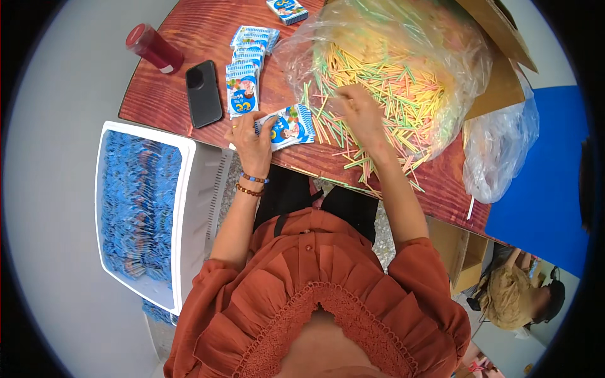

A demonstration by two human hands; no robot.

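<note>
My left hand (251, 140) holds a small blue and white printed packet (288, 126) flat on the red-brown wooden table (195, 31), thumb and fingers on its left end. My right hand (359, 112) reaches into a heap of thin coloured sticks (391, 88), yellow, green and pink, that spill from a clear plastic bag (391, 38); its fingers are curled among the sticks, and whether they pinch any is hidden. Loose sticks lie scattered toward the table's near edge.
A row of similar packets (244, 69) lies left of my left hand, next to a black phone (203, 93) and a red bottle (153, 48). A white crate (189, 208) of blue packets stands at lower left. Cardboard and another plastic bag (501, 145) sit at right. Another person (517, 296) is at lower right.
</note>
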